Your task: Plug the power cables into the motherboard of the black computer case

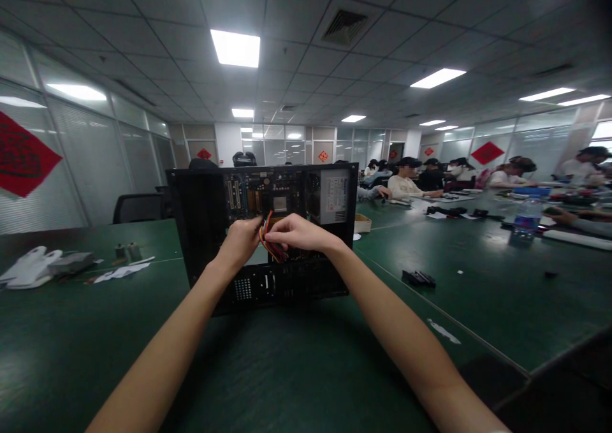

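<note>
A black computer case [201,242] stands on the green table with its open side facing me. Inside it are a motherboard [243,194] and, at the upper right, a silver power supply [334,194]. A bundle of red, yellow and black cables [273,250] hangs at the middle of the case. My left hand [243,238] is closed around the cables' left side, its fingertips partly hidden. From the right, my right hand [296,232] pinches the same bundle between thumb and fingers.
Left on the table [287,369] lie a white plastic bag [31,267], a grey box [71,264] and papers [122,272]. A black part [419,278] and a paper scrap [444,331] lie to the right. Farther off, several people sit near a water bottle [526,219].
</note>
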Tool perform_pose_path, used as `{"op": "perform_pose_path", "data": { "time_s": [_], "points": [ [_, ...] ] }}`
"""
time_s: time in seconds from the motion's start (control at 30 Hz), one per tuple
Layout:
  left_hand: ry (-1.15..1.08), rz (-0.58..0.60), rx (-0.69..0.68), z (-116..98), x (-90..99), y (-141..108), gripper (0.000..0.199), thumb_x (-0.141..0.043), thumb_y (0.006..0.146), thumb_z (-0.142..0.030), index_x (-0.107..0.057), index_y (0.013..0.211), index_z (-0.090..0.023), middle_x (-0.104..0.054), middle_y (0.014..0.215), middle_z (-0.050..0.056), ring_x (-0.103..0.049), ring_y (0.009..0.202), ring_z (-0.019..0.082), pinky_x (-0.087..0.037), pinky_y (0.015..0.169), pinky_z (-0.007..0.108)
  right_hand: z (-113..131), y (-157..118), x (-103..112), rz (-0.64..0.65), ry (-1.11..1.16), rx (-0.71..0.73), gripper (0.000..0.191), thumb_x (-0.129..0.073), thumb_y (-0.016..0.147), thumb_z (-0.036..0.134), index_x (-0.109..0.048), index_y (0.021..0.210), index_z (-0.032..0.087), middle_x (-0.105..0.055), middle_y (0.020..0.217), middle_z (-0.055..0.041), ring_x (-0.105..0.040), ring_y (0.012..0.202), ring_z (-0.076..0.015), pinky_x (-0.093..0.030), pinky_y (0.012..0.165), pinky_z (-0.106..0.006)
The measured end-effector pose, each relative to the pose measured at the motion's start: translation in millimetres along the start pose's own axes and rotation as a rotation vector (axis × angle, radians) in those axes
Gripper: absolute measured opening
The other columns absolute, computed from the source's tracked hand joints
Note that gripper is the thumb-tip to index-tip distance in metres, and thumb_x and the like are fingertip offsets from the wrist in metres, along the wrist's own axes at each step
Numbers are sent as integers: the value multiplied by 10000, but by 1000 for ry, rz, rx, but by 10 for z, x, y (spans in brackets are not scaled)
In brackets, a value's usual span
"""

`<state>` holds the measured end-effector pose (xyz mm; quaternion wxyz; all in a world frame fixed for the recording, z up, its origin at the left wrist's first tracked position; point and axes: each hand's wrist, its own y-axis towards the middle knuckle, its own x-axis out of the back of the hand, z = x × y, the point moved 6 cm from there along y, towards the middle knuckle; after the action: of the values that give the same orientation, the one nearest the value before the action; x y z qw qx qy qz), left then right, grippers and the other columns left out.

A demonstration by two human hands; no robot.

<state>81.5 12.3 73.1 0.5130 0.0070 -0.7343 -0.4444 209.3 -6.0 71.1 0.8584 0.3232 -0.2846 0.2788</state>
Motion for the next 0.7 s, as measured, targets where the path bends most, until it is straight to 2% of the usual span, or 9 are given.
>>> {"op": "perform_pose_path", "data": {
  "time_s": [0.1, 0.23, 0.3, 0.37, 0.47, 0.57, 0.7],
  "points": [
    [-35, -6, -22, -11, -11, -9, 240, -512, 961, -278, -698, 1065, -169, -751, 1023, 126, -699, 931, 241, -479, 783, 274, 64, -21, -23, -24, -249, 41, 345, -493, 992, 355, -696, 821, 136, -663, 761, -26, -574, 647, -119, -419, 637, -240],
    [-8, 9, -27, 16, -55, -22, 247, -491, 967, -275, -702, 1047, -175, -742, 1033, 130, -689, 949, 246, -489, 825, 292, 196, -57, 70, -357, -764, 89, 286, -434, 1019, 294, -659, 944, 134, -656, 950, -95, -587, 864, -192, -449, 762, -292],
    [-3, 20, -27, 34, -90, -25, 251, -478, 966, -254, -707, 1027, -171, -738, 1038, 133, -687, 958, 247, -491, 836, 297, 222, -61, 51, -424, -952, 115, 236, -413, 1008, 219, -618, 1089, 136, -618, 1106, -130, -558, 989, -228, -467, 794, -313],
    [0, 42, -15, 51, -133, -26, 251, -480, 956, -221, -709, 1039, -162, -733, 1065, 140, -688, 975, 251, -493, 849, 303, 180, -34, -23, -364, -1081, 143, 270, -421, 967, 123, -580, 1182, 156, -578, 1205, -136, -523, 1076, -247, -482, 832, -329],
    [5, 93, 28, 85, -219, -25, 256, -488, 946, -196, -718, 1046, -149, -735, 1060, 159, -692, 989, 269, -501, 864, 326, 2, 19, -93, -255, -1154, 103, 295, -446, 933, 75, -576, 1178, 175, -580, 1194, -130, -526, 1098, -251, -492, 877, -339],
    [-59, 125, -14, 94, -315, -24, 253, -493, 953, -209, -721, 1055, -169, -737, 1058, 148, -683, 1032, 275, -509, 892, 346, -253, 55, -72, -226, -1147, -9, 252, -432, 952, 95, -587, 1137, 169, -596, 1156, -132, -571, 1067, -245, -501, 853, -326],
    [-102, 118, -94, 148, -402, -30, 286, -466, 965, -194, -674, 1159, -174, -711, 1156, 149, -643, 1143, 280, -496, 961, 378, -654, 46, 24, -184, -1088, -199, 256, -440, 941, 82, -582, 1143, 148, -613, 1157, -137, -617, 1046, -241, -501, 820, -309]
  ]
}}
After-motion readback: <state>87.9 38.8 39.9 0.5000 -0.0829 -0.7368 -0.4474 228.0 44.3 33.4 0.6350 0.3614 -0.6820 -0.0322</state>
